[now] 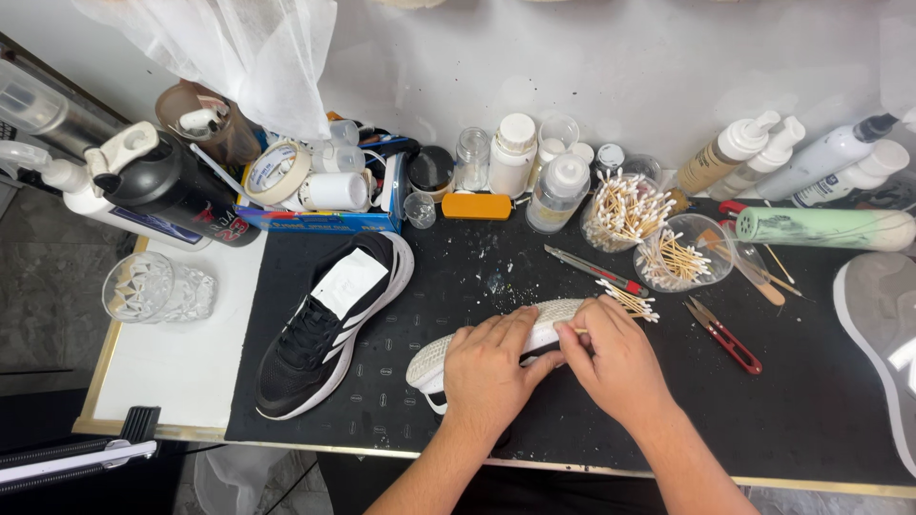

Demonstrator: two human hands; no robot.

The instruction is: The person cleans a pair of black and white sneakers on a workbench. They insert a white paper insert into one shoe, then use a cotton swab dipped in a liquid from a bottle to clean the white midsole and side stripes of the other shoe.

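A black sneaker with a white sole (448, 355) lies on its side, sole toward me, on the black work mat (811, 401). My left hand (489, 370) presses down on its middle and holds it. My right hand (615, 358) pinches a thin wooden cotton swab (578, 330) against the white sole edge. The matching black sneaker (329, 324) stands upright to the left, with white paper stuffed inside. A small pile of cotton swabs (630, 301) lies just beyond my right hand.
Two clear cups of cotton swabs (625, 212) stand behind, with bottles and jars (558, 191) along the wall. Red snips (727, 339) and a craft knife (596, 270) lie on the mat. A tape roll (277, 172), a cut-glass tumbler (153, 286) and a grey shoe (883, 324) sit at the sides.
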